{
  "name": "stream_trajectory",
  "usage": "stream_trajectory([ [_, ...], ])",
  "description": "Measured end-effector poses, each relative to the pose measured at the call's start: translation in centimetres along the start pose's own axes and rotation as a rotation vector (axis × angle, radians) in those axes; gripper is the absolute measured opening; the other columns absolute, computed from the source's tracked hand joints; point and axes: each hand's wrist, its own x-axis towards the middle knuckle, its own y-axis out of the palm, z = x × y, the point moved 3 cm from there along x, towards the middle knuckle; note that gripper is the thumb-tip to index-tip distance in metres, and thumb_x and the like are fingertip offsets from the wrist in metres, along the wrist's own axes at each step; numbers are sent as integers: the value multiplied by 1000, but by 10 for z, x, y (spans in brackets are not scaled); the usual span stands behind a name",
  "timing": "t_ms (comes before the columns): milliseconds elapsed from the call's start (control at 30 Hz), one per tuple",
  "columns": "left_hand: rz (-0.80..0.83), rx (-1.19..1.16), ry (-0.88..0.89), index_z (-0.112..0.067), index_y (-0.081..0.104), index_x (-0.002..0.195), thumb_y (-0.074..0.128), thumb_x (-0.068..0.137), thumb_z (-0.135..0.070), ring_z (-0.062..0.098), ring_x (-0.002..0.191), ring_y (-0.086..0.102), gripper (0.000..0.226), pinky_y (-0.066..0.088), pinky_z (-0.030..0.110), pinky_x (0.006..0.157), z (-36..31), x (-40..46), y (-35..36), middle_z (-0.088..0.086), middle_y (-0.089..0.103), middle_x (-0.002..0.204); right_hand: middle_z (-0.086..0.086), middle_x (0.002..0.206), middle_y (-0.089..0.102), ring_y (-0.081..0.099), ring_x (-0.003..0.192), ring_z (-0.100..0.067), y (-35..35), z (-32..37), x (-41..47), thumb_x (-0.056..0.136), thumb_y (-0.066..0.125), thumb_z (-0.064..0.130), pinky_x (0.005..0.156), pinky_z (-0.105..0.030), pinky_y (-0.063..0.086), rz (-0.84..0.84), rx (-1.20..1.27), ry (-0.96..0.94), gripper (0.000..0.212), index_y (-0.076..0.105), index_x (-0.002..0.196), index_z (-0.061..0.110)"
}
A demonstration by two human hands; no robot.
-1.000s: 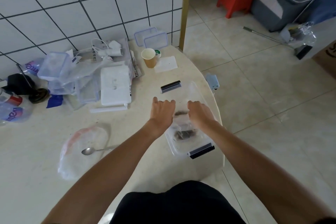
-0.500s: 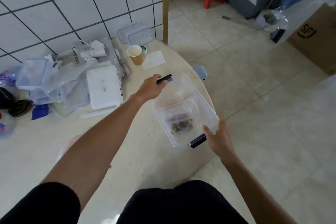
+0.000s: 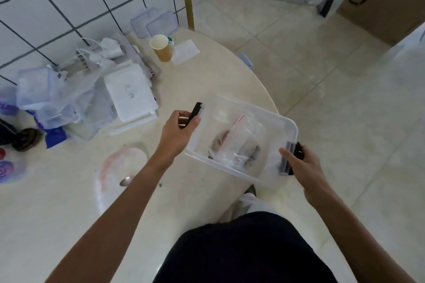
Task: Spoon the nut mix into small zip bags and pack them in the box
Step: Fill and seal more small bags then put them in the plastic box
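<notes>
The clear plastic box point(image 3: 243, 135), holding filled zip bags point(image 3: 236, 142), overhangs the rounded table point(image 3: 207, 71) edge above open floor. The left hand point(image 3: 178, 131) grips its far black latch point(image 3: 195, 111); the right hand point(image 3: 301, 163) grips the near latch. A spoon point(image 3: 126, 181) and bag lie left; containers crowd the wall.

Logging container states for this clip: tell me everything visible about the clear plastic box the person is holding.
The box is clear plastic, rectangular with rounded corners, lidless, with a black latch at each end. It sits at the table's edge, partly overhanging. The left hand grips the far latch, the right hand the near one. Inside lie small zip bags holding dark nut mix.
</notes>
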Motion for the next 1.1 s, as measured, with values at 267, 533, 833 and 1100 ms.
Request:
stream_trajectory([
  [267, 215, -66, -55, -22, 64, 115, 75, 92, -42, 16, 93, 71, 33, 56, 25, 67, 22, -74, 56, 4, 73, 109, 17, 82, 76, 71, 72, 3, -76, -57, -77, 94, 75, 24, 56, -12, 53, -185, 150, 7, 9, 71, 100, 30],
  [533, 479, 7, -11, -25, 64, 111, 79, 87, -42, 17, 90, 70, 33, 59, 38, 77, -13, -77, 180, 8, 73, 106, 8, 88, 78, 72, 75, -1, -175, -107, -101, 93, 75, 29, 63, -13, 54, -438, 290, 111, 4, 74, 97, 27],
  [833, 620, 99, 34, -31, 61, 115, 77, 84, -50, 19, 100, 71, 40, 60, 33, 79, -87, -76, 344, 4, 71, 113, -4, 99, 77, 70, 88, -15, -309, -126, -51, 94, 74, 31, 78, -31, 59, -575, 355, 124, 7, 75, 99, 26],
  [1100, 666, 85, 40, -26, 62, 115, 79, 73, -53, 16, 96, 72, 52, 61, 33, 78, -152, -72, 463, 4, 72, 109, 4, 99, 78, 72, 93, -15, -423, -116, 5, 94, 74, 28, 78, -29, 58, -649, 401, 90, 13, 74, 107, 26],
])
